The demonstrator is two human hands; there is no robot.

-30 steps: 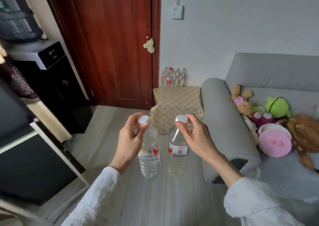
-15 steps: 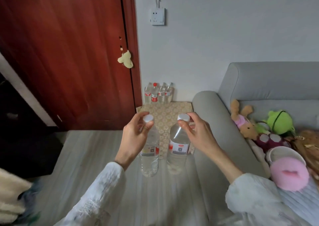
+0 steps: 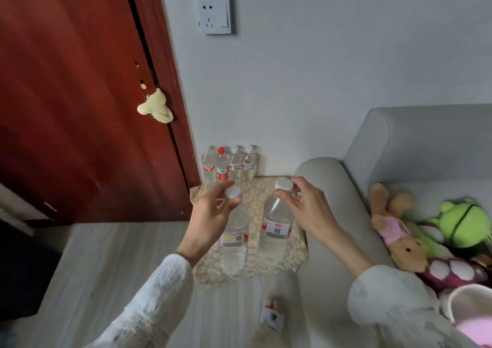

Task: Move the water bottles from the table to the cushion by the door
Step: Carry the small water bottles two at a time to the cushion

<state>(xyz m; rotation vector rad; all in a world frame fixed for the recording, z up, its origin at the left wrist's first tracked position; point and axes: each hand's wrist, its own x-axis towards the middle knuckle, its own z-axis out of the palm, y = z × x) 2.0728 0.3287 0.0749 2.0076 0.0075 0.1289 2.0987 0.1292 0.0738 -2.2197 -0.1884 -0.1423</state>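
Now both hands pinch bottle caps from above, fingers curled tight round them. Over the cushion (image 3: 255, 201) by the door (image 3: 80, 95), the left hand (image 3: 210, 220) dangles the left bottle (image 3: 234, 238) and the right hand (image 3: 306, 209) the right bottle (image 3: 274, 233), both upright, full of clear water. Four bottles (image 3: 230, 165) line the wall behind. Wrists bend down, white sleeves (image 3: 149, 307) reaching forward.
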